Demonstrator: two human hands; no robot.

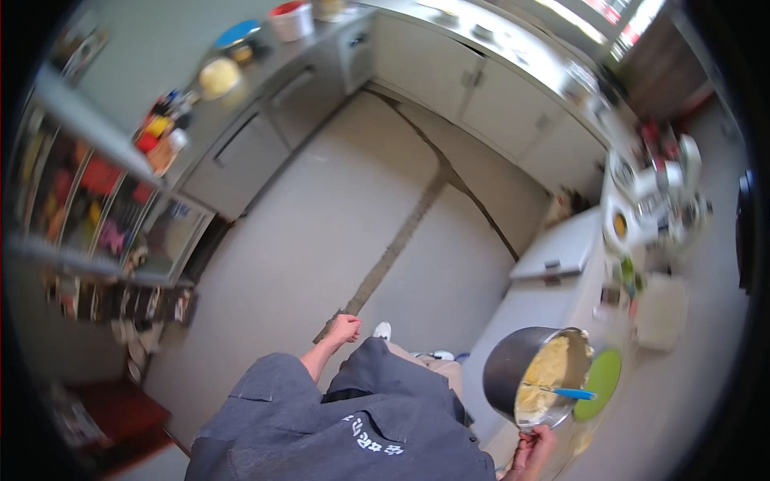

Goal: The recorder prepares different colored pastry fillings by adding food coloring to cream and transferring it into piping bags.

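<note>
My right hand (535, 448) grips the rim of a deep metal mixing bowl (499, 376) at the right, tilted so its mouth faces right. Inside lies a thick pale-yellow mixture (550, 361), some of it smeared on the rim. A utensil with a blue handle (574, 394) rests in the bowl, its working end hidden in the mixture. Beyond the bowl's mouth shows a flat green disc (604, 385). My left hand (346, 329) hangs over the floor in front of me, fingers curled, with nothing visible in it.
A white counter (541, 306) runs along the right, bearing a white stand mixer (656, 186). Steel cabinets (240, 159) and a glass-door display fridge (180, 240) line the left. White cupboards (433, 78) stand at the back. A dark strip (397, 240) crosses the floor (301, 234).
</note>
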